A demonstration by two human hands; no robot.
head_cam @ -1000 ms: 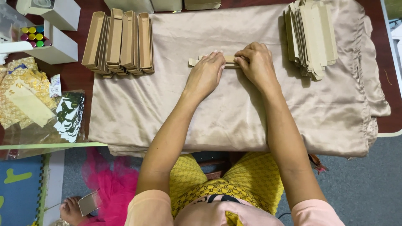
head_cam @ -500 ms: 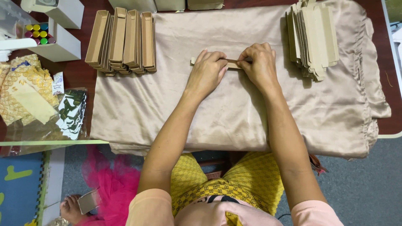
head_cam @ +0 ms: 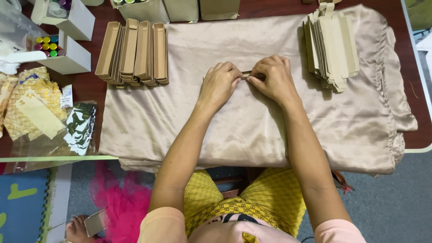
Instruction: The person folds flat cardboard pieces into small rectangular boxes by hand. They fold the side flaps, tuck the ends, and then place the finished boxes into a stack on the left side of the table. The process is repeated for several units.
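Observation:
Both hands press on a narrow tan cardboard piece (head_cam: 246, 74) lying on a beige satin cloth (head_cam: 234, 121). My left hand (head_cam: 219, 83) covers its left end with curled fingers. My right hand (head_cam: 272, 76) grips its right end, and only a short strip shows between the two hands. A row of folded open cardboard trays (head_cam: 133, 51) lies to the left on the cloth's corner. A stack of flat unfolded cardboard blanks (head_cam: 332, 45) lies to the right.
White boxes (head_cam: 67, 56) holding coloured round-topped items stand at the far left. Plastic bags with gold and dark patterned fabric (head_cam: 49, 119) lie below them. Tan boxes (head_cam: 180, 9) line the far edge of the dark wooden table (head_cam: 414, 58). Pink fluffy material (head_cam: 121, 202) sits on the floor.
Both hands have closed in over the cardboard piece, hiding more of it; its left end no longer sticks out past my left hand.

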